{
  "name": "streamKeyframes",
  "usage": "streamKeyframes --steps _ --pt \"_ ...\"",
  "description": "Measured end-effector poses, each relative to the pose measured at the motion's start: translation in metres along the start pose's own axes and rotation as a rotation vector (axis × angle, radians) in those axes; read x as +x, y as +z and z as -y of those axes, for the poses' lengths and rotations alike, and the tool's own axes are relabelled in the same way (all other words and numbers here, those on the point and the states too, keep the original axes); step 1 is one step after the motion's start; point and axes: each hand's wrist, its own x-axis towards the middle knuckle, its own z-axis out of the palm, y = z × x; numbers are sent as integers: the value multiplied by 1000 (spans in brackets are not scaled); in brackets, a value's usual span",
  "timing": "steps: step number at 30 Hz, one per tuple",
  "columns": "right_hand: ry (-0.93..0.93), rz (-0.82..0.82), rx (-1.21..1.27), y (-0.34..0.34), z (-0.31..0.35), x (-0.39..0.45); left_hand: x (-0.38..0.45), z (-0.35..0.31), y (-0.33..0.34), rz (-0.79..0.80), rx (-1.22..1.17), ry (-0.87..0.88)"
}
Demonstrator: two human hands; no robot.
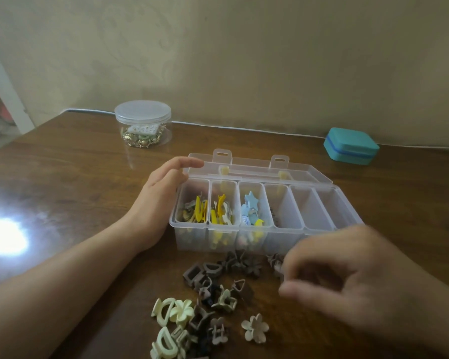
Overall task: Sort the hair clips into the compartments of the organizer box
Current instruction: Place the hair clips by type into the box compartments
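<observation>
Loose hair clips (208, 309) lie nearest on the surface (75, 164). Right hand (347, 278) blurred – grip unclear. Left hand (161, 200) rests relaxed against the organizer box (319, 230)

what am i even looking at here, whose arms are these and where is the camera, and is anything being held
There is no machine here. One camera sits on a person's head, looking forward and down, so the two arms are that person's own. On the brown table stands a clear organizer box with its lid open. Its three left compartments hold yellow and blue clips, the next one shows something small and dark, and the rest look empty. The left hand rests against the box's left end, fingers relaxed. The right hand is blurred above a loose pile of brown and cream hair clips; whether its grip has a clip I cannot tell. Behind stand a lidded clear jar and a teal case.
</observation>
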Motion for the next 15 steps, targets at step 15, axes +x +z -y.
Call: streamKeyframes --steps 15 --pt "136 38 -405 23 -9 -2 -2 -4 -1 -20 50 -34"
